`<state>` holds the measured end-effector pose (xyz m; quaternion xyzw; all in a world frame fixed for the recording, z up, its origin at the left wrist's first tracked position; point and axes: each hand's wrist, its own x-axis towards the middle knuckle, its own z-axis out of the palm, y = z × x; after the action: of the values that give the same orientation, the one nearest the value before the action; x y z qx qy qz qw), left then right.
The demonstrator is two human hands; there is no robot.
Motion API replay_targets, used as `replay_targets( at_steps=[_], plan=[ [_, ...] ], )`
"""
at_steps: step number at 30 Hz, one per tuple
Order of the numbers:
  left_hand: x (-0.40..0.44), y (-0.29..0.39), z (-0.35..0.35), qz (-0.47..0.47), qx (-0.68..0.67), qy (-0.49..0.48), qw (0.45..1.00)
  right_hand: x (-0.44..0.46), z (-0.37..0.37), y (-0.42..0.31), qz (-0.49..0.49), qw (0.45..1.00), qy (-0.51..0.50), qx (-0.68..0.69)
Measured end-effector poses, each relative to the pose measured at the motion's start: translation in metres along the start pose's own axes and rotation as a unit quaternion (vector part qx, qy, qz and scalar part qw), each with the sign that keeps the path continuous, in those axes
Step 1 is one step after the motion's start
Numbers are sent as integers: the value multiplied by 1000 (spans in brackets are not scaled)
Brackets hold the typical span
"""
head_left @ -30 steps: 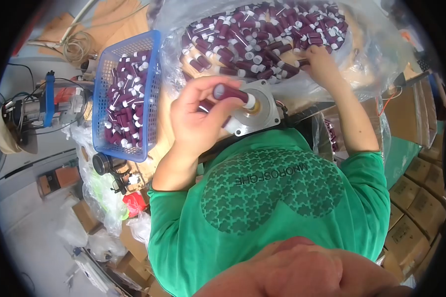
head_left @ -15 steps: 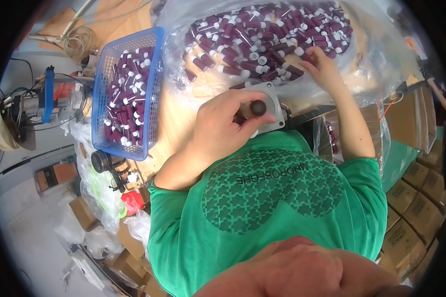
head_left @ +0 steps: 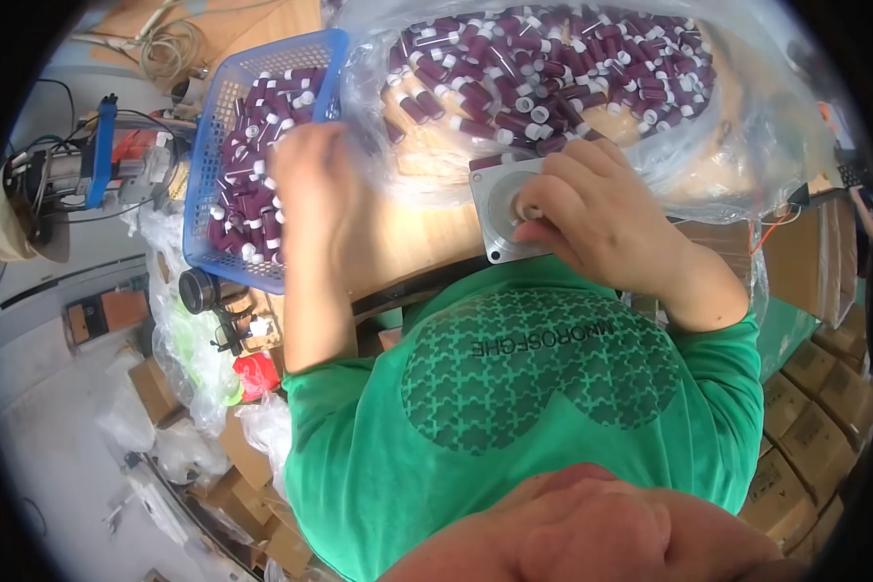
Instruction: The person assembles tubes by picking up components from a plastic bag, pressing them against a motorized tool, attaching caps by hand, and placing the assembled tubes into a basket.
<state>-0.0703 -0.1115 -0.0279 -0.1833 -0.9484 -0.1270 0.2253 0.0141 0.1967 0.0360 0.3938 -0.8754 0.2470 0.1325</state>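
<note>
My left hand (head_left: 310,165), smeared by motion, is over the right side of a blue plastic basket (head_left: 328,73). Its fingers and anything in them are not clear. The basket holds many small purple vials (head_left: 252,204) with white ends. My right hand (head_left: 582,209) is closed at the middle of a square metal fixture (head_left: 493,206) with a round centre. Between its thumb and fingers shows the pale round end of a small vial (head_left: 528,209); the rest of it is hidden by the hand.
A big heap of purple vials (head_left: 553,73) lies on clear plastic sheeting (head_left: 427,175) at the back of the wooden table (head_left: 398,238). At left stands a machine with a blue bracket (head_left: 102,150). Cardboard boxes (head_left: 810,427) are stacked at lower right.
My left hand has moved from the fixture left to the basket; the dark-ended vial it held is out of sight. My right hand has come from the heap to the fixture.
</note>
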Motion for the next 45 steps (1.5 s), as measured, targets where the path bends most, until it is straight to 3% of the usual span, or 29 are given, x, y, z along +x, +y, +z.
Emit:
replay_targets(
  at_steps=[1,4,5,9,11,12,13,15,17,20,21,24,27,29,31,33,35,36,38,41,44,45],
  plan=[
    [3,7,19,13,-57,-54,997,2,0,-1,-7,1000,-4,-4],
    [15,12,79,41,35,-178,983,6,0,-1,-7,1000,-15,-15],
    [18,24,86,-65,-28,-176,982,7,0,-1,2,1000,-17,-11],
    [17,6,115,119,-14,-103,987,4,7,1,16,999,26,17],
    [20,40,87,-16,-221,-109,969,0,12,9,48,980,29,192],
    [21,58,70,-85,-320,-110,937,-1,16,16,62,958,31,279],
    [19,70,57,-158,-427,-119,883,-3,21,27,122,916,96,370],
    [14,117,3,-166,-679,-47,714,-10,29,75,294,875,184,338],
    [-4,122,-22,8,-596,-113,795,-25,39,148,445,876,142,120],
    [-6,137,-37,29,-588,-176,789,-61,91,213,520,840,-16,-156],
    [-3,138,-34,77,-531,-166,828,-58,98,206,522,831,20,-191],
    [-4,144,-33,61,-498,-139,854,-59,97,203,485,861,54,-144],
    [-4,148,-28,58,-491,-114,862,-50,81,182,450,877,169,-7],
    [-6,148,-21,60,-500,-91,859,-36,63,139,415,859,248,168],
    [-8,145,-7,60,-526,-47,847,-25,50,90,325,788,341,397],
    [0,141,4,-72,-643,53,761,-25,41,57,217,873,297,319],
    [14,116,29,-170,-581,70,793,-18,34,23,102,913,270,290],
    [22,91,45,-153,-460,27,874,-15,29,20,20,959,232,164],
    [38,52,73,-52,-189,-57,979,-11,24,13,-15,968,222,114],
    [27,18,129,39,-67,-139,987,-6,22,11,-29,977,196,83],
    [30,12,128,105,-135,-81,982,-5,23,12,-29,977,196,84],
    [31,15,125,103,-102,-101,984,-5,24,12,-32,976,198,87]
  ],
)
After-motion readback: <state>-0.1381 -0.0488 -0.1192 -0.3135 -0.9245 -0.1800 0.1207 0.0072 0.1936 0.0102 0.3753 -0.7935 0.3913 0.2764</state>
